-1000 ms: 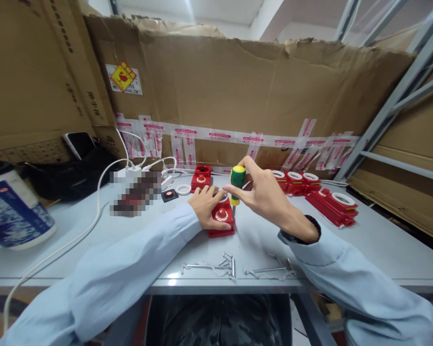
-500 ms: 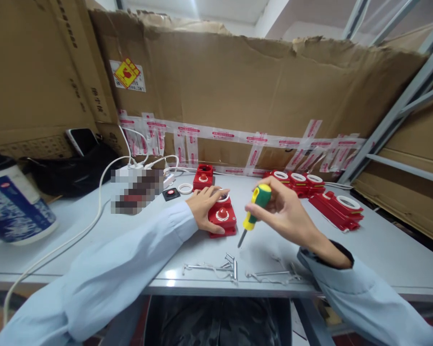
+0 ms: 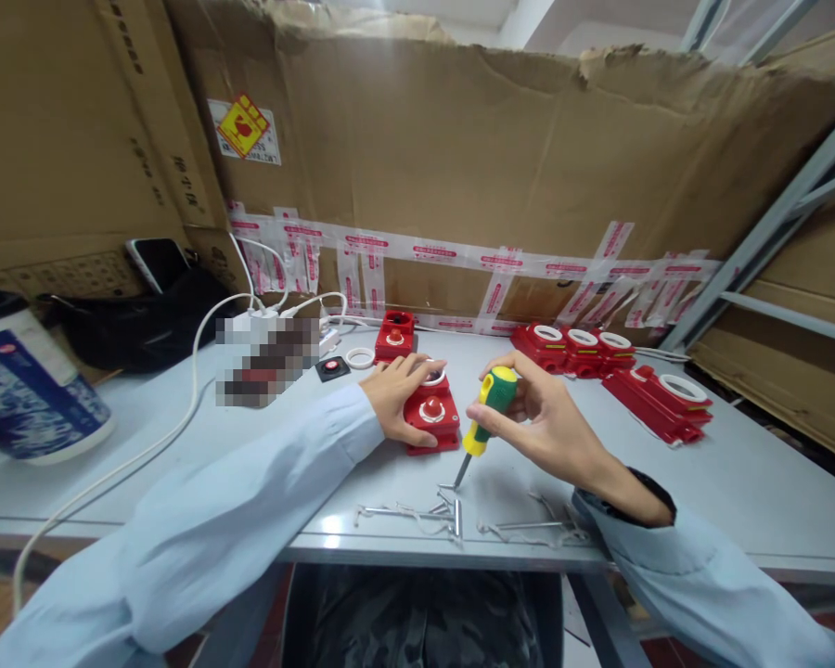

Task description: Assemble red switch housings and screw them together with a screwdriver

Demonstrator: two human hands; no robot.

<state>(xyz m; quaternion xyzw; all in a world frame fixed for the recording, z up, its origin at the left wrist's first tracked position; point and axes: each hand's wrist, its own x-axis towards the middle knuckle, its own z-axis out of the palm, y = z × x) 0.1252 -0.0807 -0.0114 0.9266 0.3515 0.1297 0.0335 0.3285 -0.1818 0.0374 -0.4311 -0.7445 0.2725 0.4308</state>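
My left hand (image 3: 395, 397) lies over a red housing (image 3: 440, 432) with a red knob and a white ring. Its fingers reach across the ring end and the thumb presses the near side. In my right hand (image 3: 553, 422) is a screwdriver (image 3: 499, 391) with a green and yellow handle, gripped between thumb and fingers, shaft pointing down. The tip meets, or comes very close to, a small screw (image 3: 447, 487) at the edge of a group of loose screws. Just in front lie a T-shaped metal rod (image 3: 457, 520) and another thin rod (image 3: 529, 526), with white strings about them.
Behind the housing stand a smaller red unit (image 3: 393, 338), a white ring (image 3: 360, 357) and a black square part (image 3: 332, 368). Several red housings (image 3: 658, 404) sit at the right. A cup (image 3: 38, 390), a white cable (image 3: 193, 399) and a black bag (image 3: 125, 329) occupy the left.
The screwdriver in my right hand has moved down and slightly left, bringing its tip to the screws. My left hand stays on the housing. The camera view has shifted slightly.
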